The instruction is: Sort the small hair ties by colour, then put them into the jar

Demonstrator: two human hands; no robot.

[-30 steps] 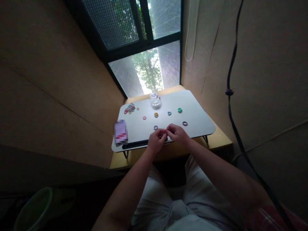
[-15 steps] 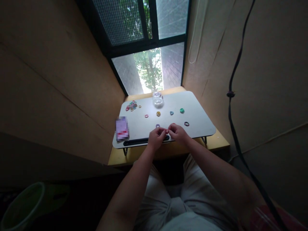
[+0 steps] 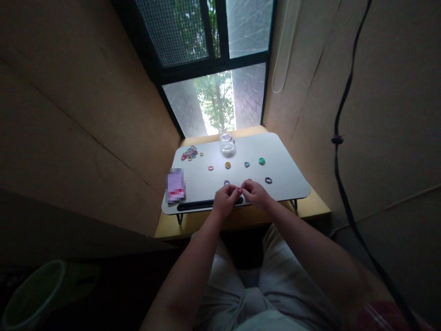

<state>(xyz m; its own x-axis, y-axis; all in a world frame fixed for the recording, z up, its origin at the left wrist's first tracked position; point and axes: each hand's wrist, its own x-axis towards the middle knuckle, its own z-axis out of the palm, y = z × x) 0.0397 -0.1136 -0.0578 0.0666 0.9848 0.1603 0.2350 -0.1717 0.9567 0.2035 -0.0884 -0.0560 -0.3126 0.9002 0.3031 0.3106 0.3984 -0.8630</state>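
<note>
My left hand [image 3: 224,200] and my right hand [image 3: 254,193] meet at the near edge of a small white lap table [image 3: 285,161]. Both pinch a small red elastic band [image 3: 239,190] held between their fingertips. Loose coloured bands lie singly on the table: a purple one [image 3: 226,182] just beyond my left hand, a dark one [image 3: 268,180] to the right, a yellow one [image 3: 228,165], a blue one [image 3: 246,164], a green one [image 3: 262,161] and a pink one [image 3: 211,168]. A pile of bands [image 3: 189,153] sits at the far left corner.
A clear round container [image 3: 227,143] stands at the table's far edge by the window. A small purple pack [image 3: 175,185] lies at the table's near left. Cardboard-coloured walls close in on both sides. A black cable [image 3: 341,151] hangs on the right. A green bucket [image 3: 31,294] sits lower left.
The hands have stayed together on the red band at the table's near edge. The view has shifted slightly; nothing on the table has moved.
</note>
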